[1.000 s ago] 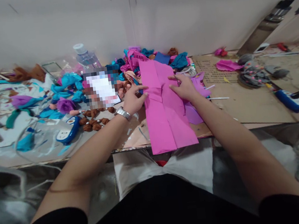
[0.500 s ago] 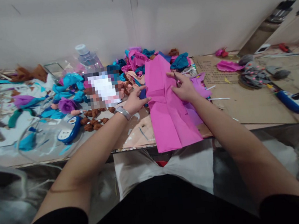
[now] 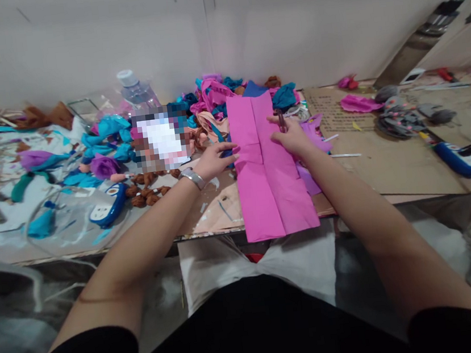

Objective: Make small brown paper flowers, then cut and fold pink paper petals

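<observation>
A long sheet of pink crepe paper (image 3: 257, 196), creased lengthwise with a cross fold near its middle, lies before me and overhangs the table's front edge. My left hand (image 3: 214, 162) rests at its left edge, thumb and fingers apart, tips touching the paper. On the other side my right hand (image 3: 290, 135) has its index finger and thumb on the paper's right part. Dark reddish scissors (image 3: 282, 120) seem to be tucked in that hand, mostly hidden by the fingers. Purple paper (image 3: 316, 132) lies beside and partly under the right wrist.
Crumpled pink and teal paper (image 3: 217, 95) is heaped behind the sheet. Leftward are a plastic bottle (image 3: 139, 94), a blurred-out bright patch (image 3: 165, 142), brown balls (image 3: 147, 196) and a blue-white power strip (image 3: 108, 206). Cardboard (image 3: 371, 165) and another power strip (image 3: 459, 159) lie rightward.
The top of the pink paper has come down and flattened, uncovering a blue piece behind it. Its right half lies flatter; both hands stay in nearly the same place.
</observation>
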Demonstrator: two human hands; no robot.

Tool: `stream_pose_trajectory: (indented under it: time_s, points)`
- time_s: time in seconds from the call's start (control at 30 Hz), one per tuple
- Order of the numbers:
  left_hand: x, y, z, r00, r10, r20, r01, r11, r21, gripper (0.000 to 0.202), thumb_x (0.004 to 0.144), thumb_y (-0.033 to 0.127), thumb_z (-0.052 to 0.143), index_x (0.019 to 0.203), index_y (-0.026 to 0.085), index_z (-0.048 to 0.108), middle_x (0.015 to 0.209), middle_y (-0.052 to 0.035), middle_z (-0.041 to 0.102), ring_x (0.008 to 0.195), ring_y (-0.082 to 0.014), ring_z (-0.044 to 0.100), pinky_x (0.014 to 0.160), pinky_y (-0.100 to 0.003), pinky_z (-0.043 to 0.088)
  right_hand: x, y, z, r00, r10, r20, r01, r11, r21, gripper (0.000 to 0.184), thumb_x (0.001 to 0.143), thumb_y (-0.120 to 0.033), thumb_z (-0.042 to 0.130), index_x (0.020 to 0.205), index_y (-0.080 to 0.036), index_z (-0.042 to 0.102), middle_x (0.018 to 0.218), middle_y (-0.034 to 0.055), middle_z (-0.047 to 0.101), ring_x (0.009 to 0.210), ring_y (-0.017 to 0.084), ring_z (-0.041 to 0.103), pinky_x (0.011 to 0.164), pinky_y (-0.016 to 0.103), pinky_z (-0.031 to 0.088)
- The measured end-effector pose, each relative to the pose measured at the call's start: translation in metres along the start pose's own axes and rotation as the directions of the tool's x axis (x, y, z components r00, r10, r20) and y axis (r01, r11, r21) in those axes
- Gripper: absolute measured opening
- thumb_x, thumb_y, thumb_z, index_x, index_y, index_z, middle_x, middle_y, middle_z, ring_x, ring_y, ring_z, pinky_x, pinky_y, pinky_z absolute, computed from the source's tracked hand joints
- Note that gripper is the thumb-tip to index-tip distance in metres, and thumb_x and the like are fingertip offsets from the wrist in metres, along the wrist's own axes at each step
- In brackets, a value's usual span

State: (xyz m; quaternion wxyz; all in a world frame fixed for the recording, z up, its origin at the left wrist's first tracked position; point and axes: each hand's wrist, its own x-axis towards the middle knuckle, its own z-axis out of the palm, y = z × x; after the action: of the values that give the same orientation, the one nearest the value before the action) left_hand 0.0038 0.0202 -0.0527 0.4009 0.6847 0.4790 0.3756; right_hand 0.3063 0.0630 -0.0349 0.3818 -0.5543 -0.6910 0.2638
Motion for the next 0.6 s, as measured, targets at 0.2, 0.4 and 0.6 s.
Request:
stream_pose_trajectory:
  time_s: [0.2,0.4,0.6]
  points:
    - [-0.006,0.017,0.002,0.987,-0.163,0.000,0.160,0.968,-0.196,0.037,0.094,0.020,0.089,0.131,0.018,0.084,0.137,-0.0155,0.083,0.108,-0.0212,0.078,0.089,-0.033,0.065,-0.006,0.001,-0.002,0.998,0.026,0.057,-0.026,1.000,0.005,0.084,0.073,-0.011,0.066,0.156,-0.020,0.073,0.164,0.0132,0.072,0.146,0.039,0.073,0.124,0.060,0.062]
    - [-0.009,0.027,0.001,0.954,-0.292,0.069,0.299,0.906,-0.299,0.036,0.090,0.029,0.095,0.124,0.018,0.088,0.068,0.0016,0.067,0.048,-0.0046,0.034,0.047,-0.024,0.026,-0.007,-0.009,-0.002,0.992,-0.116,0.058,0.098,0.963,0.250,0.093,0.065,-0.010,0.064,0.157,-0.020,0.073,0.170,0.0088,0.067,0.162,0.034,0.061,0.136,0.051,0.052]
    - [-0.011,0.026,0.002,0.935,-0.299,0.190,0.353,0.838,-0.416,0.048,0.083,0.037,0.102,0.124,0.020,0.087,0.057,0.0072,0.048,0.044,-0.0042,0.032,0.043,-0.024,0.015,-0.016,-0.024,-0.007,0.979,-0.188,0.080,0.159,0.946,0.282,0.087,0.063,-0.008,0.069,0.148,-0.023,0.080,0.166,0.0069,0.071,0.164,0.036,0.058,0.143,0.054,0.042]
